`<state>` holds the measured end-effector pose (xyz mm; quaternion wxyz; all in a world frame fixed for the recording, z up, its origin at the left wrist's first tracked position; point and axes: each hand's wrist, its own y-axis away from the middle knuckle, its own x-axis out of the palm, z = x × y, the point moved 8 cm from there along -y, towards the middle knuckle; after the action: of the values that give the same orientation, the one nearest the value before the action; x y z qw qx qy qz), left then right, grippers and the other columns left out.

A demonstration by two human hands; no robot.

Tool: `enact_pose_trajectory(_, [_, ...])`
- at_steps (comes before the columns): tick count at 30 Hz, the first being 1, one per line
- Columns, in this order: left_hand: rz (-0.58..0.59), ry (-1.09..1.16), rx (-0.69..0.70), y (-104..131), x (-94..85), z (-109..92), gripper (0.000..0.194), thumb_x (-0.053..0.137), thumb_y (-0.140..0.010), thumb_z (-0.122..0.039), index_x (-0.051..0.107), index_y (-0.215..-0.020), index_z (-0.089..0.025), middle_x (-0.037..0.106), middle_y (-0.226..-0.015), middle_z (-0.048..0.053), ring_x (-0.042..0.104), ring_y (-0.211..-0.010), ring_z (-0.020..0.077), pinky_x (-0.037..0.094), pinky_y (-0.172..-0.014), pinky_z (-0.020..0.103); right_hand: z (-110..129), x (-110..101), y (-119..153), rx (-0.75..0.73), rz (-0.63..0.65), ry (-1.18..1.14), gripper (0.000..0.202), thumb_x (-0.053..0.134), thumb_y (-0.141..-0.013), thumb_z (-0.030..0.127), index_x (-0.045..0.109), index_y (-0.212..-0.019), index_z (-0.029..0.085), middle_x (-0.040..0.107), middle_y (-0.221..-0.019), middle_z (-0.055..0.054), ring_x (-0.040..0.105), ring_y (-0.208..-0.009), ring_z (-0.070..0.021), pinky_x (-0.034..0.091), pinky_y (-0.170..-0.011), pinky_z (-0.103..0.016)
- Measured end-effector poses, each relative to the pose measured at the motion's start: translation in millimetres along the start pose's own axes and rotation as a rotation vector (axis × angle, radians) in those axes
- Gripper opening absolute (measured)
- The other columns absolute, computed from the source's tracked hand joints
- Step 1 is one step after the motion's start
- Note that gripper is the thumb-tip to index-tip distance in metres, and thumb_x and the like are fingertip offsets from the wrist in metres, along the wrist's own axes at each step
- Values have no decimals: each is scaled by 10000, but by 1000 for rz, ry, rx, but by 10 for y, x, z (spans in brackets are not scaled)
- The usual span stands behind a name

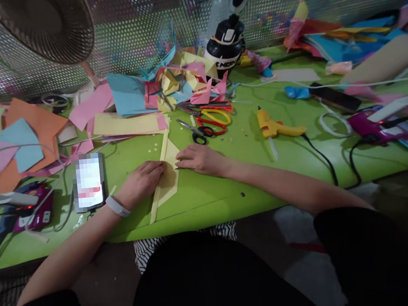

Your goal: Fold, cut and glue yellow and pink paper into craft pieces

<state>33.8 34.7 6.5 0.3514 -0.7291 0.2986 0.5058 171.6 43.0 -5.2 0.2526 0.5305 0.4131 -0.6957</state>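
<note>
A folded sheet of pale yellow paper (171, 182) lies on the green table, with a narrow folded strip along its left side. My left hand (144, 179) presses on the strip's side of the sheet, fingers curled together and partly hidden. From the right, my right hand (200, 160) has its fingertips pressed together at the sheet's right edge. Just beyond my right hand lie small black-handled scissors (198, 132) and scissors with red and yellow handles (217, 117).
A phone (89, 182) lies left of my left hand. The yellow glue gun (276, 126) and its cord sit to the right. Coloured paper sheets (129, 94), a black-and-white bottle (225, 46) and a fan (45, 26) stand at the back. Power strips (46, 209) with cables flank the work area.
</note>
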Motion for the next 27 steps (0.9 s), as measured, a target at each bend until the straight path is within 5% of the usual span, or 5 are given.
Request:
enact_pose_trajectory(10, [167, -58, -65, -10, 224, 93, 584, 374, -1032, -450, 332, -1538, -160, 361, -1573, 131, 304, -1477, 270, 184, -1226, 514, -65, -50, -113, 167, 10, -64, 252, 448, -1019, 195, 693, -1025, 137, 702, -1032, -102, 596, -928, -199, 458, -834, -377])
enact_pose_trajectory(19, [110, -79, -85, -108, 175, -66, 520, 327, -1048, -394, 498, -1425, -80, 473, -1496, 170, 456, -1392, 269, 350, -1163, 446, -168, -71, -60, 310, -35, -190, 172, 567, -977, 283, 684, -964, 158, 676, -1096, -96, 592, -1046, -222, 430, -942, -422])
enact_pose_trajectory(27, [139, -118, -29, -85, 196, -69, 592, 307, -1051, -443, 450, -1449, -29, 440, -1513, 182, 423, -1413, 279, 323, -1184, 449, -285, 94, -58, 523, -69, -282, 177, 506, -998, 269, 628, -925, 163, 624, -1049, -92, 583, -1007, -218, 463, -935, -441])
